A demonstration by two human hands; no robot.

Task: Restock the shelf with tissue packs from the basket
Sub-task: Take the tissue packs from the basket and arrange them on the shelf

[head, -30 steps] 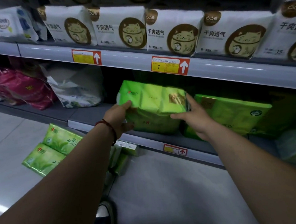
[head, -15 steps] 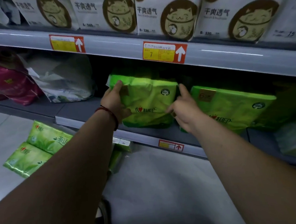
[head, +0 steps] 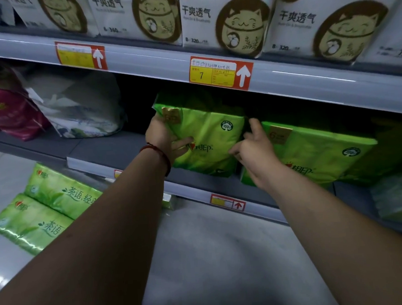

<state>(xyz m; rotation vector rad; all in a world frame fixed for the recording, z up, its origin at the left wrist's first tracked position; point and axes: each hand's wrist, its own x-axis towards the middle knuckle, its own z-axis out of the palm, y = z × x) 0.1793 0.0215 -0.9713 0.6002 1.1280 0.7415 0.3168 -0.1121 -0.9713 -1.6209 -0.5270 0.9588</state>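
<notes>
A green tissue pack (head: 208, 137) stands on edge on the grey lower shelf (head: 104, 152), tilted slightly back. My left hand (head: 163, 136), with a red cord at the wrist, grips its left side, thumb across the front. Fingers of my right hand (head: 254, 153) press against the pack's right edge, in the gap beside a second green tissue pack (head: 314, 151) that lies to the right. Several more green packs (head: 44, 206) lie low at the left, partly behind my left arm. No basket shows.
White cat-print packs (head: 231, 21) fill the upper shelf, whose rail carries a price tag (head: 220, 74). A pink pack (head: 6, 111) and a white floral bag (head: 80, 108) sit at the left of the lower shelf. Pale green packs (head: 400, 195) lie at the far right.
The green pack has gone from held in front of the shelf to standing on it, front face turned outward. Both hands stayed on its sides and the view moved closer.
</notes>
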